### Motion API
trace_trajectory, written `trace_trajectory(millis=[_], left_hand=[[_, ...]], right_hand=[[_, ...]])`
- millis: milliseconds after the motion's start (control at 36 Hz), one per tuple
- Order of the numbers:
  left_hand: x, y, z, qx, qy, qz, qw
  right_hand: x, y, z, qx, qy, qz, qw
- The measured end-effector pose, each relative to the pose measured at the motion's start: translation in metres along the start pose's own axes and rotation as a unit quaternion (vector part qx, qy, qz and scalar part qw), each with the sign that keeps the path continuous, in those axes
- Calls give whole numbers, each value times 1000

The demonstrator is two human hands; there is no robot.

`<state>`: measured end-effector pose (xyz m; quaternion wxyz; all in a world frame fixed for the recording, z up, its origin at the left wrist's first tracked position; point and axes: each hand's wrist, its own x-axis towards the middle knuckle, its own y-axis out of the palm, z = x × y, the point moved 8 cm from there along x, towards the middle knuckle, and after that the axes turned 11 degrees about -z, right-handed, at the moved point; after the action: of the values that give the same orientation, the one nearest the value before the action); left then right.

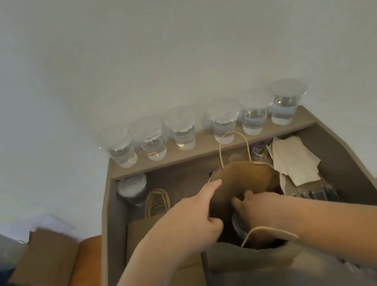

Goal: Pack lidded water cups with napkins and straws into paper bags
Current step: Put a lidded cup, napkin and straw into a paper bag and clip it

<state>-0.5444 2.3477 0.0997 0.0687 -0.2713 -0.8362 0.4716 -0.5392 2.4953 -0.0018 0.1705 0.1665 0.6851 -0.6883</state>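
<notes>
A brown paper bag (242, 181) with twine loop handles stands upright and open at the middle of the desk (112, 227), its left rim gripped by the left hand (194, 220). A clear lidded cup (239, 227) sits inside it, partly hidden. Six clear plastic cups of water (183, 131) with domed lids line the raised back shelf (208, 148). A seventh lidded cup (132, 190) stands below at the back left corner, beside flat stacked brown bags (135, 234). Crumpled cream paper napkins (293, 164) lie at the back right.

The left hand (194, 220) gripped the open paper bag (244, 178) by its rim while the right hand (255, 204) reached inside — lidded water cups (183, 131) lined the shelf (208, 150) behind.
</notes>
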Motion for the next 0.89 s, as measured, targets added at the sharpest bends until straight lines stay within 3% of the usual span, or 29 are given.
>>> trace_trajectory(millis=[278,361,472,528,583,639,667,694,750,806,889], left_hand=[[3,5,3,-22,-1,-16,1000],[5,3,5,-23,-2,-23,999],[5,-2,11,-27,2,-19,999],[4,-2,13,-28,8,-11,1000],[2,-1,12,-20,14,-7,1000],[2,0,12,-6,15,-9,1000],[1,0,12,4,16,-11,1000],[1,0,11,13,17,-13,1000],[0,2,10,18,15,-4,1000],[-1,3,7,21,15,5,1000],[-1,1,6,25,11,2,1000]], right_hand=[[-2,5,4,-12,-37,34,999],[-18,-24,3,15,-66,-9,998],[-67,-94,-6,103,-121,-130,979],[-100,-132,-27,221,-129,-211,943],[-128,-155,-72,362,-83,-323,870],[-137,-141,-128,485,23,-417,768],[-132,-119,-154,516,99,-434,732],[-122,-89,-175,521,175,-423,721],[-94,-21,-197,484,269,-328,765],[-73,42,-200,452,288,-228,813],[-62,97,-196,439,297,-186,827]])
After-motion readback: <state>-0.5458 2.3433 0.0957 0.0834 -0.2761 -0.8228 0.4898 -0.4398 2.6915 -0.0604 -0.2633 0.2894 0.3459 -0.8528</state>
